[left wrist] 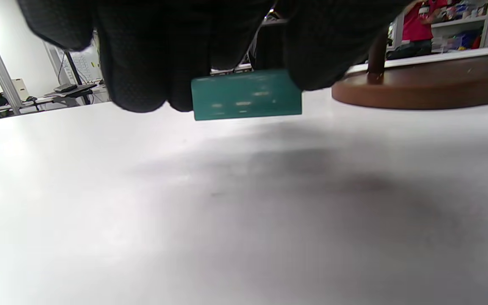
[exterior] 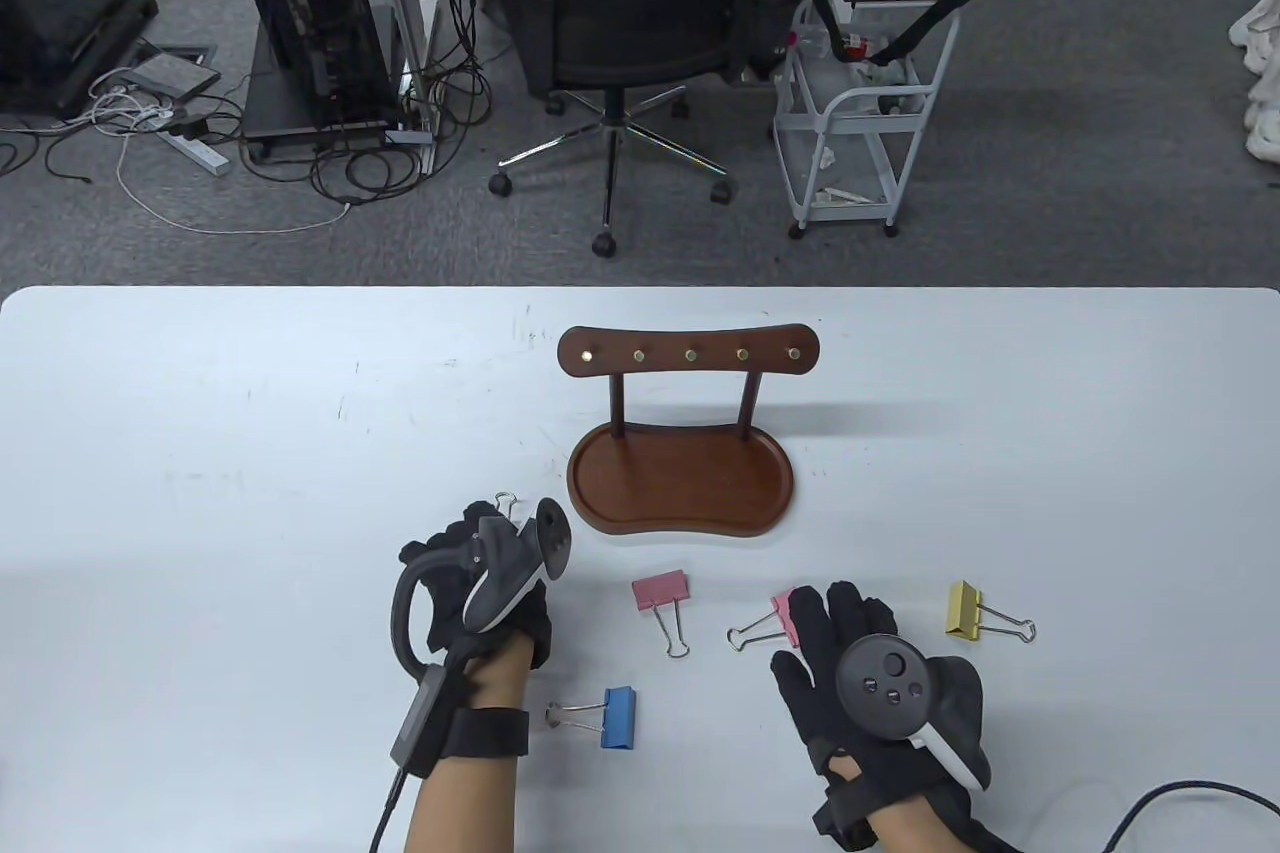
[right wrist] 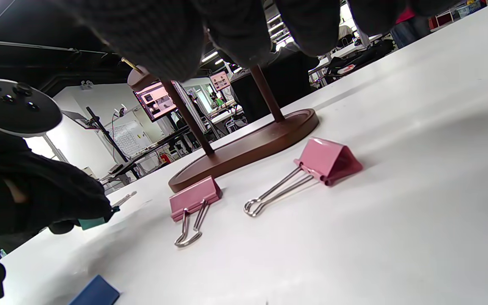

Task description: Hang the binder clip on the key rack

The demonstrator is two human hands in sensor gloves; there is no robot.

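The wooden key rack stands mid-table, with a row of brass pegs on its top bar and a tray base. My left hand is left of the base and grips a teal binder clip by its body, low over the table. The clip's wire handle sticks out past my fingers. The clip also shows in the right wrist view. My right hand is open and empty, fingers spread just above a pink clip without touching it.
Loose clips lie in front of the rack: a second pink one, a blue one near my left wrist, and a yellow one at the right. The rack base is close to the right of my left hand.
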